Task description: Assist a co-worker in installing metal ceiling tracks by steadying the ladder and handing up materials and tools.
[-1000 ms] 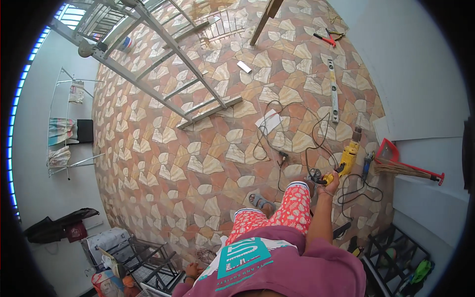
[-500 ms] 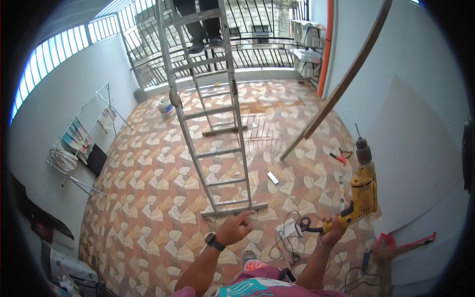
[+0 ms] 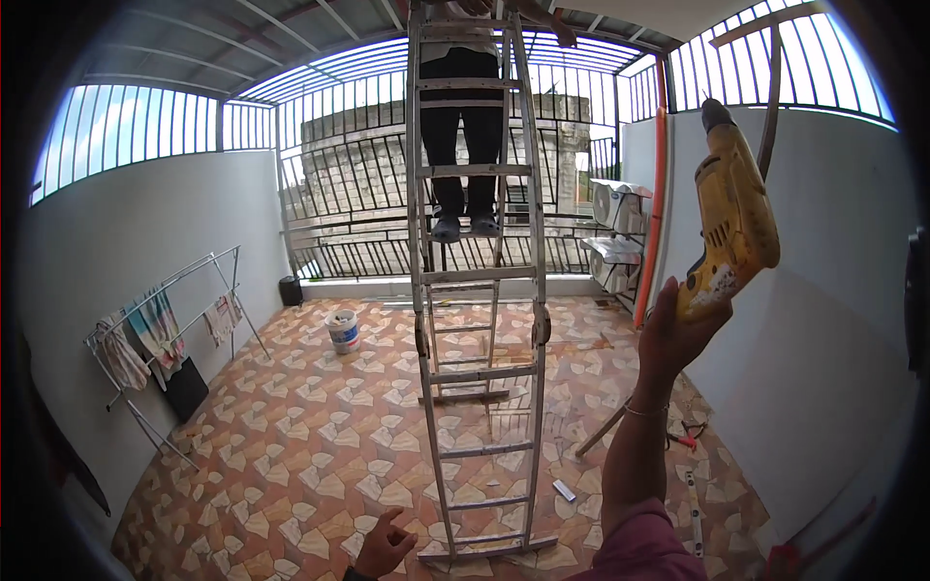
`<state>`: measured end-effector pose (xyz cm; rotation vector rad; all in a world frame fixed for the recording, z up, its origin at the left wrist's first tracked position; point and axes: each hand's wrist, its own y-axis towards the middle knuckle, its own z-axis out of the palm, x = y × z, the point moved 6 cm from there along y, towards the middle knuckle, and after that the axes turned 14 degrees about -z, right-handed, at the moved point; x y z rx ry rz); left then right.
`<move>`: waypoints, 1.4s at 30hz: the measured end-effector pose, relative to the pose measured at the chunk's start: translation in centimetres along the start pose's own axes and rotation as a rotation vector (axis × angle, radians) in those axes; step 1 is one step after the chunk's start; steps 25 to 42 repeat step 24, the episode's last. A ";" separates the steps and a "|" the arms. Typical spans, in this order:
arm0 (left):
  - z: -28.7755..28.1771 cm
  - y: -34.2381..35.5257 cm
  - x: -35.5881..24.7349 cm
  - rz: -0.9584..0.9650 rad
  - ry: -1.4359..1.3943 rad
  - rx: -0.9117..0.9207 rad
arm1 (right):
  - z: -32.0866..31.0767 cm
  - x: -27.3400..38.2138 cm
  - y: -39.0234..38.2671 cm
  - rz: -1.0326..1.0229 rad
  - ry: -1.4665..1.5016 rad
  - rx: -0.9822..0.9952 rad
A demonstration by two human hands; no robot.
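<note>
Raised at the right is a yellow power drill (image 3: 728, 218), its bit pointing up toward the roof. My right hand (image 3: 678, 329) is wrapped round its handle, with the arm stretched upward. Low in the picture, my left hand (image 3: 386, 544) holds nothing; its fingers are partly bent and apart. It is nearest the foot of a metal stepladder (image 3: 481, 450), without touching it. Another person (image 3: 465, 145) in dark trousers and shoes stands high on the ladder. The top of that person is cut off by the upper edge.
A long wooden strip (image 3: 772, 116) leans behind the drill. Pliers with red handles (image 3: 684, 441), a spirit level (image 3: 695, 513) and a small white piece (image 3: 564, 491) lie on the tiled floor. A bucket (image 3: 343, 331) and a drying rack with cloths (image 3: 160, 334) stand left.
The view has tilted up, showing more of the roof and the person on the ladder. My right hand has lifted the drill. My left hand now sits lower in the picture.
</note>
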<state>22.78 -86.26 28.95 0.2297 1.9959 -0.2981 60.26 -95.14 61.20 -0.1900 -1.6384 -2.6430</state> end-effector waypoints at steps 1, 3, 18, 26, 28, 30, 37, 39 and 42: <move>-1.6 1.9 -2.7 0.107 -0.006 0.012 | 1.3 1.4 -0.5 0.165 0.248 0.004; -2.9 4.3 -11.5 0.363 0.048 0.042 | 3.0 4.6 -1.6 -0.049 0.072 0.015; -1.1 16.4 -50.5 1.406 -0.131 0.146 | 18.0 7.8 0.0 -0.341 0.103 -0.141; -2.6 20.4 -53.3 0.960 -0.411 0.135 | 21.2 6.2 -1.3 -0.236 0.083 -0.270; -2.6 20.4 -53.3 0.960 -0.411 0.135 | 21.2 6.2 -1.3 -0.236 0.083 -0.270; -2.6 20.4 -53.3 0.960 -0.411 0.135 | 21.2 6.2 -1.3 -0.236 0.083 -0.270; -2.6 20.4 -53.3 0.960 -0.411 0.135 | 21.2 6.2 -1.3 -0.236 0.083 -0.270; -2.6 20.4 -53.3 0.960 -0.411 0.135 | 21.2 6.2 -1.3 -0.236 0.083 -0.270; -2.6 20.4 -53.3 0.960 -0.411 0.135 | 21.2 6.2 -1.3 -0.236 0.083 -0.270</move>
